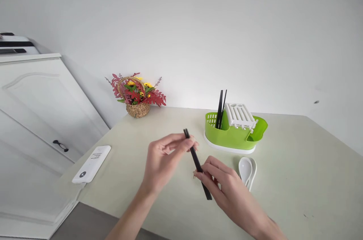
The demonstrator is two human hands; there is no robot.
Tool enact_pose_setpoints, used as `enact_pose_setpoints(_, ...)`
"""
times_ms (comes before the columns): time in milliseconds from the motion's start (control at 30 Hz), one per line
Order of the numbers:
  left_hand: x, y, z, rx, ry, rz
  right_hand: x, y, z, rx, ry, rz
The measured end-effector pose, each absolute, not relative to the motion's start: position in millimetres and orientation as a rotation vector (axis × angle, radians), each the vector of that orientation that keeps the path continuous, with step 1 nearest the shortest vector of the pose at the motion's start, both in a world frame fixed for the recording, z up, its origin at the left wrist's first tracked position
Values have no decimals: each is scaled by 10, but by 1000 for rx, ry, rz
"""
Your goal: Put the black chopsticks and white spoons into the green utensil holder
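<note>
A pair of black chopsticks is held slanted above the table, side by side. My left hand pinches them close to their upper end. Lower down, the fingers of my right hand close around the same chopsticks, and their thick ends stick out below. Behind my hands stands a green utensil holder with a white slatted rack on top. More black chopsticks stand upright in its left compartment. White spoons lie just beyond my right hand, partly hidden by it.
A wicker basket of artificial flowers sits at the back left against the wall. On the left table edge lies a white flat box-shaped object with dark print. A white cabinet stands left of the pale table.
</note>
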State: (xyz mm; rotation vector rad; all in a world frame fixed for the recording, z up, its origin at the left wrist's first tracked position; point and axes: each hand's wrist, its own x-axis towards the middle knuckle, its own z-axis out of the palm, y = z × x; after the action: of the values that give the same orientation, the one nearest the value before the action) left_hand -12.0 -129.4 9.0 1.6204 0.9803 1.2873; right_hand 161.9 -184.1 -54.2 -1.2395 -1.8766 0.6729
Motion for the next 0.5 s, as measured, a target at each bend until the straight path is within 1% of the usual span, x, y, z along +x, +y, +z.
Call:
enact_pose_setpoints(167, -31, -904, 301, 1422, 888, 1464, 1864, -1958, -748, -1309, -1827, 665)
enact_pose_setpoints(300, 170, -444, 481, 1347, 800, 1612, 2283, -2088, -982, -1348, -1732, 721)
enact_pose_setpoints(500, 616, 237, 521, 1476, 728, 1752, 3114, -2295, -1663, -1706, -1352, 738)
